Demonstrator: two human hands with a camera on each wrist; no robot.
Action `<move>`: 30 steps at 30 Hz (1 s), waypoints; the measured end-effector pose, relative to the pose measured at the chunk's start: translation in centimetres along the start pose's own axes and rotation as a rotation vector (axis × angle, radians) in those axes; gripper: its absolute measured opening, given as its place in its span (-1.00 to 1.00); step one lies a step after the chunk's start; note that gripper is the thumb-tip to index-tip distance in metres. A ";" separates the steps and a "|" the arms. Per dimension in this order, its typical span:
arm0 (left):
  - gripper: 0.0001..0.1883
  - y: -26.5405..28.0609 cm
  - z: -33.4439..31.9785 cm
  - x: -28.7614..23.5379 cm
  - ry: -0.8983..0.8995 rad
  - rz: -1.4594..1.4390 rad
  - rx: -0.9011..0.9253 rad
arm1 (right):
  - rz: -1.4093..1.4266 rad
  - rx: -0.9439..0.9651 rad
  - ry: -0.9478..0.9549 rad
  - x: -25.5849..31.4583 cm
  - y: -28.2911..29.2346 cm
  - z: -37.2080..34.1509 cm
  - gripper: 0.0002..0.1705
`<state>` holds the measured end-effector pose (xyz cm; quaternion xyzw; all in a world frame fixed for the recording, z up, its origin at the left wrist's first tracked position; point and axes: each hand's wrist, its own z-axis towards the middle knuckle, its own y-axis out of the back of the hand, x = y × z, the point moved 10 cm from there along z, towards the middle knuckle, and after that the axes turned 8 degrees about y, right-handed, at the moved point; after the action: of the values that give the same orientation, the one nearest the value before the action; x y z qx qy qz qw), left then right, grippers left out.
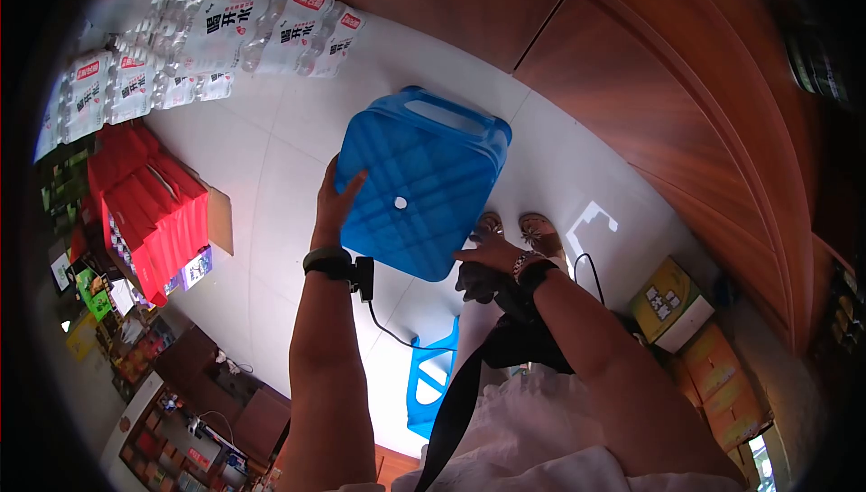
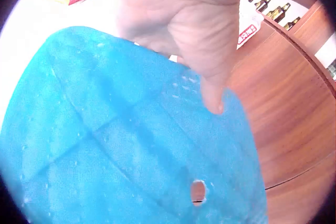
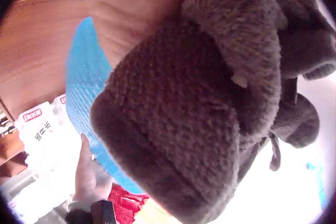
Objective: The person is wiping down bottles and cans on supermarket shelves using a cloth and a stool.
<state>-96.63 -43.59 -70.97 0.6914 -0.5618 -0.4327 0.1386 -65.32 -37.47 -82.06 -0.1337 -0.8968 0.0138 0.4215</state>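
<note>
Over the tiled floor (image 1: 293, 118), the left hand (image 1: 336, 203) grips the edge of a blue plastic stool (image 1: 424, 163), thumb on its seat; the right hand (image 1: 494, 250) has its fingers round a fuzzy dark cloth (image 3: 173, 108)

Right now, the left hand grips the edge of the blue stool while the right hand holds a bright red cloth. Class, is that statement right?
Not quite: the cloth is dark greyish brown, not bright red, as the right wrist view shows. The right hand does hold it, while the left hand grips the edge of the blue stool.
</note>
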 end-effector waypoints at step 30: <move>-0.47 6.9 -51.8 9.3 0.103 0.284 1.379 | -0.980 0.773 -0.401 6.5 4.4 -48.6 -0.54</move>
<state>-62.15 -69.43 -40.00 0.5612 -0.7854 0.0773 -0.2495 -31.33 -35.90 -46.47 0.4565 -0.8456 0.1662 0.2212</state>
